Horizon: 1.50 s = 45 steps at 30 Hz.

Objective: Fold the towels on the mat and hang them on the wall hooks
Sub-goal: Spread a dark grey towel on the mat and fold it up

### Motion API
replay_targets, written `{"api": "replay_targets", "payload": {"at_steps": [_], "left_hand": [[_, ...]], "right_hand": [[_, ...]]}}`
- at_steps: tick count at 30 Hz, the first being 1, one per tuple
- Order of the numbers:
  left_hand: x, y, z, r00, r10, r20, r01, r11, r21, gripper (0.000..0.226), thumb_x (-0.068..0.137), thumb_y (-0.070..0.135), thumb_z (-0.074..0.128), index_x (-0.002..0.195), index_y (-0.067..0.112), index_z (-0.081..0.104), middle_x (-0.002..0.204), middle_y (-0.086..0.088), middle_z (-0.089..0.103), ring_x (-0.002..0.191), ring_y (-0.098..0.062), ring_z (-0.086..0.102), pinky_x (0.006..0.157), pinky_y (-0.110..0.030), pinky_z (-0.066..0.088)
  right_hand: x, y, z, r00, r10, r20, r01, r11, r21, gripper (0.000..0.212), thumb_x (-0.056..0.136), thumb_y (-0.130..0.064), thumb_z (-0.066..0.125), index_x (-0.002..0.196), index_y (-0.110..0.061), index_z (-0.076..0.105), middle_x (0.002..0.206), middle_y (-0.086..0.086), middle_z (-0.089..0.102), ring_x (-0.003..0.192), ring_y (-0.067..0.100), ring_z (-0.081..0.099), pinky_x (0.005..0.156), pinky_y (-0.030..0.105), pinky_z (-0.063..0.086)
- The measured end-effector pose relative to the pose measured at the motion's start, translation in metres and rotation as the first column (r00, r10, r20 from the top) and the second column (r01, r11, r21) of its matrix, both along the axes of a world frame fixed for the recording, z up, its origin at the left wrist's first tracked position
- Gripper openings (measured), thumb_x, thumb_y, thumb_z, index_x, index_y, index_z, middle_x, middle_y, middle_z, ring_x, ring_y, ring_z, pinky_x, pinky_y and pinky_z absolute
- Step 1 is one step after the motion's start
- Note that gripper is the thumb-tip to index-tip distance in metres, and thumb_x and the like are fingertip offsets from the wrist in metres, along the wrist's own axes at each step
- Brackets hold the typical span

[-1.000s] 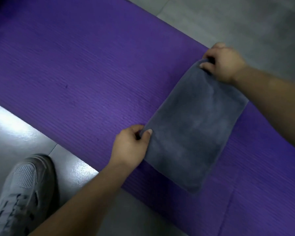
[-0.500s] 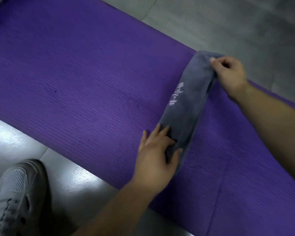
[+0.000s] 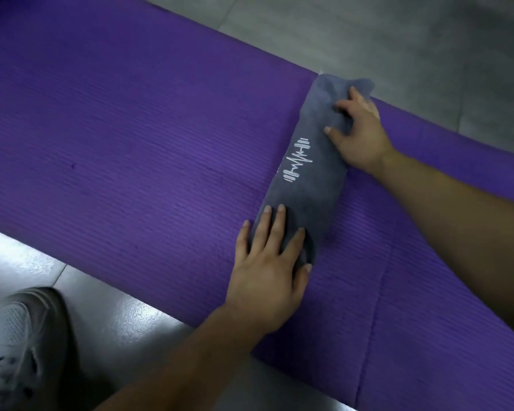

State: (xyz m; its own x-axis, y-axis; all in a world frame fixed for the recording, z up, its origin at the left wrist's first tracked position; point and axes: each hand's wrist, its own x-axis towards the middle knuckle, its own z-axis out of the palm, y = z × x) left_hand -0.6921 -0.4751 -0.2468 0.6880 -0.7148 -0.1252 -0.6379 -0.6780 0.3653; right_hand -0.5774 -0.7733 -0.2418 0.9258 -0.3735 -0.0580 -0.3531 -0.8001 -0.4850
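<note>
A grey tiled floor (image 3: pixel 368 31) fills the far corner and the near left of the view, and across it runs a wide purple ribbed mat (image 3: pixel 131 129), laid diagonally from the upper left to the lower right. On the right half of the mat lies the grey towel (image 3: pixel 309 191), folded into a long narrow strip that runs from the near side of the mat towards its far edge; the far end of the strip reaches that edge and looks slightly rumpled. Both forearms come in from the near side. The left hand (image 3: pixel 267 268) lies flat on the near end of the towel, fingers straight and a little spread, the thumb down beside the towel's corner. The right hand (image 3: pixel 359 134) rests on the far end, fingers spread and lightly bent, pressing on the cloth rather than gripping it. The hands are well apart, one at each end of the strip. A grey mesh shoe (image 3: pixel 15 345) stands on the floor at the lower left. Between the hands, a small white embroidered logo (image 3: pixel 297 160) shows on the towel's upper face.
</note>
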Motion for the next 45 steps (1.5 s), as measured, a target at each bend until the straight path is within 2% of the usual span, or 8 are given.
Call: {"api": "replay_targets", "payload": {"at_steps": [8, 11, 14, 16, 21, 29, 39, 45], "left_hand": [[-0.009, 0.009, -0.015, 0.995, 0.097, 0.028, -0.099, 0.991, 0.093, 0.075, 0.101, 0.058, 0.021, 0.159, 0.011, 0.017, 0.167, -0.012, 0.005, 0.155, -0.024, -0.002, 0.124, -0.050, 0.015], [-0.013, 0.006, -0.014, 0.990, 0.142, 0.021, -0.143, 0.985, 0.094, 0.077, 0.101, 0.058, 0.022, 0.159, 0.007, 0.014, 0.167, -0.012, 0.003, 0.155, -0.024, -0.002, 0.124, -0.050, 0.016], [-0.014, 0.004, -0.013, 0.989, 0.146, 0.020, -0.147, 0.984, 0.100, 0.077, 0.101, 0.058, 0.024, 0.158, 0.007, 0.016, 0.167, -0.012, 0.006, 0.155, -0.025, 0.001, 0.123, -0.052, 0.018], [-0.014, 0.002, -0.011, 0.989, 0.146, 0.023, -0.148, 0.982, 0.117, 0.077, 0.100, 0.058, 0.026, 0.158, 0.008, 0.018, 0.167, -0.013, 0.007, 0.155, -0.026, 0.002, 0.122, -0.054, 0.018], [-0.001, 0.001, -0.007, 0.997, 0.036, 0.066, -0.042, 0.996, 0.083, 0.070, 0.097, 0.057, 0.037, 0.156, 0.019, 0.031, 0.166, -0.015, 0.013, 0.155, -0.027, 0.006, 0.121, -0.058, 0.014], [-0.003, 0.004, -0.019, 0.998, 0.011, 0.055, -0.017, 0.994, 0.110, 0.070, 0.100, 0.059, 0.030, 0.159, 0.022, 0.023, 0.167, -0.013, 0.007, 0.155, -0.028, -0.002, 0.121, -0.056, 0.015], [-0.006, 0.001, -0.020, 0.998, 0.039, 0.051, -0.043, 0.996, 0.084, 0.074, 0.098, 0.061, 0.032, 0.159, 0.019, 0.024, 0.167, -0.014, 0.010, 0.155, -0.030, 0.002, 0.120, -0.057, 0.019], [0.004, 0.004, -0.012, 1.000, 0.016, 0.011, -0.017, 0.999, 0.030, 0.070, 0.097, 0.062, 0.027, 0.155, 0.024, 0.033, 0.165, -0.010, 0.020, 0.154, -0.028, 0.012, 0.119, -0.059, 0.020]], "right_hand": [[0.023, 0.018, 0.007, 0.970, -0.171, 0.171, 0.129, 0.964, 0.232, 0.065, 0.100, -0.010, 0.049, 0.155, 0.002, 0.017, 0.165, 0.015, 0.010, 0.152, 0.023, 0.012, 0.099, -0.009, 0.004], [0.026, 0.016, 0.002, 0.970, -0.186, 0.156, 0.148, 0.962, 0.232, 0.060, 0.102, -0.018, 0.049, 0.154, -0.001, 0.025, 0.165, 0.013, 0.014, 0.152, 0.025, 0.014, 0.112, 0.003, 0.008], [0.010, 0.005, -0.010, 0.976, -0.166, -0.143, 0.165, 0.986, -0.019, 0.053, 0.102, -0.048, 0.040, 0.151, -0.029, 0.036, 0.166, -0.004, 0.015, 0.153, 0.029, 0.003, 0.123, 0.042, 0.006], [0.004, 0.003, -0.007, 0.954, -0.156, -0.255, 0.136, 0.986, -0.096, 0.056, 0.101, -0.059, 0.033, 0.152, -0.037, 0.031, 0.167, -0.008, 0.008, 0.153, 0.029, -0.007, 0.122, 0.050, 0.001], [0.015, 0.028, 0.007, 0.993, 0.032, -0.113, -0.057, 0.973, -0.223, 0.061, 0.099, -0.060, 0.036, 0.154, -0.035, 0.029, 0.167, 0.001, 0.003, 0.152, 0.034, -0.010, 0.123, 0.051, -0.001], [0.048, 0.044, -0.012, 0.899, 0.175, -0.402, -0.308, 0.904, -0.295, 0.076, 0.092, -0.076, 0.010, 0.157, -0.038, 0.001, 0.166, -0.005, -0.015, 0.149, 0.030, -0.025, 0.116, 0.059, -0.018], [-0.002, 0.046, -0.003, 0.997, 0.060, -0.048, -0.070, 0.968, -0.242, 0.061, 0.100, -0.051, 0.038, 0.151, -0.017, 0.037, 0.166, 0.009, 0.012, 0.153, 0.030, 0.002, 0.124, 0.047, 0.001], [-0.035, 0.056, -0.023, 0.957, 0.042, -0.288, -0.092, 0.983, -0.159, 0.069, 0.101, -0.060, 0.019, 0.159, -0.028, -0.001, 0.165, -0.005, -0.018, 0.151, 0.016, -0.021, 0.123, 0.048, -0.009]]}}
